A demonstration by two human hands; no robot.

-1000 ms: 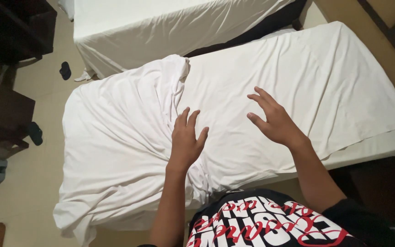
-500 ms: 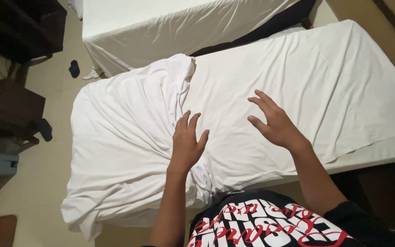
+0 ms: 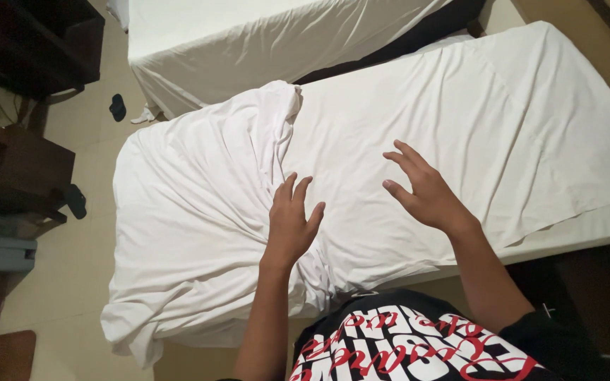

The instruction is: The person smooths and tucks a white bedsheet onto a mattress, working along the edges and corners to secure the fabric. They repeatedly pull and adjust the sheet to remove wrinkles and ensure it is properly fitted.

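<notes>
Two bare hands are hovering over a white sheet (image 3: 418, 134) that is covering a bed (image 3: 601, 229). Going from the left: a dark wooden cabinet (image 3: 19, 166) is standing on the pale tiled floor (image 3: 86, 282), with a grey box (image 3: 1, 252) just below it and two dark slippers (image 3: 117, 107) lying apart on the tiles. Next, the sheet is bunching into heavy folds over the left part of the bed, and its loose corner is hanging down toward the floor. A ridge of gathered cloth is running from the far edge down to the near edge. The left hand (image 3: 292, 224) is lying flat right beside that ridge, fingers straight and together, palm down on the cloth, gripping nothing. The right hand (image 3: 425, 192) is spreading its fingers wide, open and empty, over the smoother stretch of sheet; whether it is touching the cloth cannot be told. Further right the sheet is lying flat, with its edge drooping over the bed's side. A second bed (image 3: 248, 35) with white bedding is standing beyond, well apart from both hands.
</notes>
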